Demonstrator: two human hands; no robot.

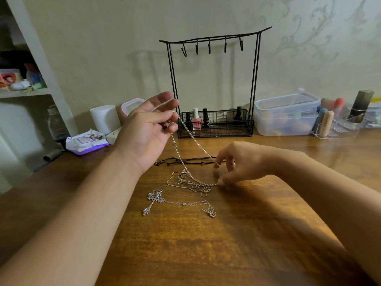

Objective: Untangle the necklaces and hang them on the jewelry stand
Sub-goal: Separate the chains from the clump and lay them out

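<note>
Above the wooden table (206, 244), left hand (148, 131) raised, palm toward camera, fingers partly curled; thumb and fingertips pinch the upper end of a silver link chain (192, 138). Chain runs down in two strands: one slants to the right hand (237, 162), the other drops toward the table. Right hand low, just over the tabletop, fingers curled down; index and thumb pinch the chain at two points, near its lower loop. Lower loop touches a tangle of thin silver chain (189, 183) lying on the table; cannot tell whether the two are knotted together.

Nearer the camera, apart from the tangle: cross pendant necklace (153, 201), lying flat. Beyond the tangle: black cord necklace (181, 161), lying flat, partly behind the left wrist.

Jewelry stand (214, 83) upright at the wall, five hooks bare; nail polish bottles (196, 120) in its wire basket. Clear plastic containers (286, 114) right of it; wipes packet (86, 142) to the left.
</note>
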